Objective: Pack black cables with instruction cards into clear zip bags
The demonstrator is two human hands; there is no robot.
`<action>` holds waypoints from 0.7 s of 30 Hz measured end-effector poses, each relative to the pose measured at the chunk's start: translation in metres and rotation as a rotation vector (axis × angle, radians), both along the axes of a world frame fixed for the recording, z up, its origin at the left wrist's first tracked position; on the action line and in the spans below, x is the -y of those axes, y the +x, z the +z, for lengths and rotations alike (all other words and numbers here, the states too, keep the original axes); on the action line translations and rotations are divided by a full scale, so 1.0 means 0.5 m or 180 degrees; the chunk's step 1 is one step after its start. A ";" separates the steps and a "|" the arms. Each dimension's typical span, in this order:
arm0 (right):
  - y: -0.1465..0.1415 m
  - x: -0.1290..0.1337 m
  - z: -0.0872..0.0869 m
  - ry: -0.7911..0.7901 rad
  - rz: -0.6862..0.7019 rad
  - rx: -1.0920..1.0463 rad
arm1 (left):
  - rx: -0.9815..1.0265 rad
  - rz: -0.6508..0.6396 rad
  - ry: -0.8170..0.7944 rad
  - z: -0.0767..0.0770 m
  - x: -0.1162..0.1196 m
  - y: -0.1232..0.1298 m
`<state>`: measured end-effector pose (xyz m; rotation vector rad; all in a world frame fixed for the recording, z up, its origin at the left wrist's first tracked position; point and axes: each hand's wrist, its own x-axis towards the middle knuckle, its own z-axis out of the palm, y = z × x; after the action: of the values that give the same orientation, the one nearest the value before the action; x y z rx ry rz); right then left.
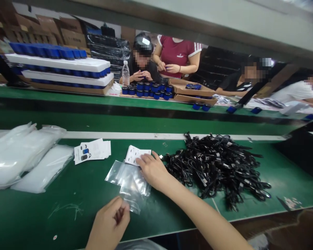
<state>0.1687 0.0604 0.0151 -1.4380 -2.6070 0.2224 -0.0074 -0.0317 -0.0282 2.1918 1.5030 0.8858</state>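
Observation:
My right hand (153,172) reaches over the green table, its fingertips resting on a small stack of white printed leaflets (132,155). Its fingers are spread. Just in front of the leaflets lie several clear plastic bags (130,178), overlapping one another. My left hand (111,218) is at the near edge of these bags, thumb and fingers pinched together; whether a bag's edge is between them is hidden. Right of my right hand is a large heap of black cables (214,166). More leaflets (91,151) lie to the left.
Big packs of white plastic bags (23,156) lie on the far left. Behind a white ledge (120,135), a conveyor-like green surface (94,118) runs across. Beyond are blue-black round items (151,89), cartons, a bottle (125,73) and several people. A beam crosses overhead.

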 end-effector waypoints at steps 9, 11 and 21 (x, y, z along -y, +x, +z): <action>0.036 -0.032 0.021 -0.0468 -0.0226 -0.0431 | 0.0115 -0.0062 -0.0082 0.011 0.003 -0.001; 0.021 -0.036 0.029 -0.0559 -0.0462 -0.0676 | 0.0130 -0.0091 -0.0119 0.011 0.002 -0.001; -0.030 -0.113 0.033 -0.1361 -0.1185 -0.0903 | 0.0139 0.0012 -0.0111 0.002 0.006 -0.004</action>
<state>0.1534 0.1169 0.0313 -1.8289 -2.0973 0.9011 -0.0094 -0.0350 -0.0273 2.1320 1.4916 0.8961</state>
